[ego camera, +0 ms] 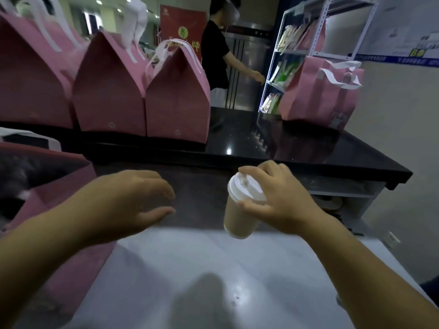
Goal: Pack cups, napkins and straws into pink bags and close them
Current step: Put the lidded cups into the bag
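Observation:
My right hand (278,198) grips a beige paper cup with a white lid (241,210) by its rim, holding it in the air above the white worktop (202,269). My left hand (133,198) hovers to the left of the cup, fingers loosely spread, holding nothing. An open pink bag (47,193) stands at the near left beside that hand, its dark inside showing. Three closed pink bags with white handles (178,100) stand in a row on the black counter (308,148) behind. No napkins or straws are visible.
Another pink bag (318,96) stands at the back right of the black counter. Behind it is a white shelf rack (285,55) with packets. A person in a black shirt (215,55) stands beyond the counter, reaching right.

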### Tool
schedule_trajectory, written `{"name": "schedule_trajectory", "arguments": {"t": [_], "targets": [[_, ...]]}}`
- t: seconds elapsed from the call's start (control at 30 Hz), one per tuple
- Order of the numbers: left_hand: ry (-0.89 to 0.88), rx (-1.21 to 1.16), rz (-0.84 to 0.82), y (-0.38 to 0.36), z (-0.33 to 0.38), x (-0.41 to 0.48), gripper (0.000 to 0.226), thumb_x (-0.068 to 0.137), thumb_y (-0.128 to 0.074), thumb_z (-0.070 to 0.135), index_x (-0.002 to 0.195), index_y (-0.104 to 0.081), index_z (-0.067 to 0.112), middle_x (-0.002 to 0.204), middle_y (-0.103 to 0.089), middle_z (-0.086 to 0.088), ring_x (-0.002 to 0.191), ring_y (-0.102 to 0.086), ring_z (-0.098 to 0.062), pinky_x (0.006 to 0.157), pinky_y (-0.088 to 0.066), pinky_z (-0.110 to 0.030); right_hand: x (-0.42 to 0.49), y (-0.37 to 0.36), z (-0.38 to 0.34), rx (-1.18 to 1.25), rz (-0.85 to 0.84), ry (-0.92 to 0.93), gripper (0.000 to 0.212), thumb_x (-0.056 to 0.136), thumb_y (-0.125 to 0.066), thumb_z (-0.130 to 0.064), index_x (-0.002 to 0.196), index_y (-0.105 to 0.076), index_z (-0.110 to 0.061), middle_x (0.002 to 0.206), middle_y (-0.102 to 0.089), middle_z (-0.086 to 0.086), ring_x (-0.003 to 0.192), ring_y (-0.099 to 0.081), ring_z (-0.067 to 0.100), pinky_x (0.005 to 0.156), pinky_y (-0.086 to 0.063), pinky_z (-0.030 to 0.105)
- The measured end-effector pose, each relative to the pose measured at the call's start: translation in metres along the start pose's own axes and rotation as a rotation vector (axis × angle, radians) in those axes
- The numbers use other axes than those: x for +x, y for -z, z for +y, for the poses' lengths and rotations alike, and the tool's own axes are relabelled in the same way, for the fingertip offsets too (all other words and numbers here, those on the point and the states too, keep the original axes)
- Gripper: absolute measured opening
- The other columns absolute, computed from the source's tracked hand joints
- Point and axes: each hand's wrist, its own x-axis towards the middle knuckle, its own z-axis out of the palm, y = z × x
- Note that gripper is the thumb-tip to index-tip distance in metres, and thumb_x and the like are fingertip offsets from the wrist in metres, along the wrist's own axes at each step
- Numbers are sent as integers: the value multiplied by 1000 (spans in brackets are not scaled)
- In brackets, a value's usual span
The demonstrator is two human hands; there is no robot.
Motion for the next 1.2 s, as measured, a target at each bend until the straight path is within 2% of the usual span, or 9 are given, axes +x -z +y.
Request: {"name": "schedule_trajectory", "arguments": {"t": [0.2,0.33,0.53,0.63,0.73,0.87,1.07,1.13,1.2], "targets": [[12,23,113,62,-53,-34,39,78,-44,64,92,-65,35,87,-61,22,75,-57,3,66,-50,-22,37,32,-89,134,127,202,64,73,-51,-58,133,-43,-35,110,-44,-5,101,-40,17,81,-37,30],[89,-9,167,87,-97,-69,20,75,-54,58,93,-57,51,89,-60,29,78,-57,13,64,-43,-8,64,33,-153,269,164,286,63,73,-52,-56,132,-44,-35,112,-47,-1,106,-44,20,88,-42,34],[216,22,98,104,-176,-121,14,76,-58,52,86,-61,43,80,-60,25,76,-57,8,58,-48,-20,105,8,-244,327,171,353,64,72,-54,-57,131,-45,-34,112,-48,-2,108,-43,17,90,-38,29],[248,29,29,106,-209,-136,17,74,-68,38,89,-62,43,84,-60,24,75,-59,4,64,-50,-20,121,-8,-281,322,167,360,66,72,-55,-58,132,-45,-34,110,-47,-2,106,-44,18,91,-39,32],[251,0,-22,101,-240,-147,26,75,-69,33,101,-63,38,94,-57,24,87,-55,3,75,-44,-17,133,-27,-306,283,149,362,68,71,-55,-60,133,-44,-33,111,-46,-3,105,-43,18,91,-38,31],[207,16,-124,91,-269,-153,33,79,-67,34,111,-60,37,99,-49,25,93,-46,4,78,-33,-10,139,-54,-327,135,29,394,72,71,-59,-65,135,-41,-34,116,-44,-6,102,-39,14,88,-40,30],[141,8,-151,87,-286,-156,41,74,-70,37,114,-60,36,98,-47,24,104,-45,-4,92,-42,-27,139,-73,-332,-132,-261,485,71,70,-67,-47,134,-37,-37,128,-38,-9,115,-35,14,84,-47,33],[115,24,-174,85,-287,-159,49,72,-68,45,119,-56,38,106,-48,24,108,-41,-5,93,-43,-31,139,-76,-334,-214,-335,508,70,70,-68,-40,132,-36,-40,126,-38,-11,111,-36,13,78,-45,27],[113,37,-211,83,-286,-163,63,70,-62,57,128,-44,42,122,-43,21,113,-33,-4,97,-40,-30,139,-80,-337,-276,-394,533,67,72,-70,-34,130,-36,-42,125,-38,-12,109,-37,14,79,-48,30]]}}
